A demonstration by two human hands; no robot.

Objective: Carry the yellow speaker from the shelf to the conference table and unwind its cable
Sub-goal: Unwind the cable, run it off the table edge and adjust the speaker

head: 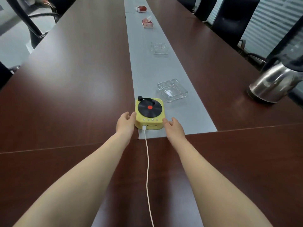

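The yellow speaker (149,123), shaped like a small record player with a black disc and red centre, sits on the grey strip of the dark brown conference table (73,95). Its white cable (147,169) is plugged into the near side and runs straight back toward me between my arms, off the bottom edge. My left hand (126,122) is open at the speaker's left side, fingertips touching or nearly touching it. My right hand (173,126) is open just beside its right side. Neither hand grips anything.
A glass ashtray (172,90) sits just beyond the speaker, a second glass ashtray (159,48) farther along the strip, then two red-and-white boxes (147,23). A steel kettle (275,82) stands at the right. Black chairs (234,20) line both sides.
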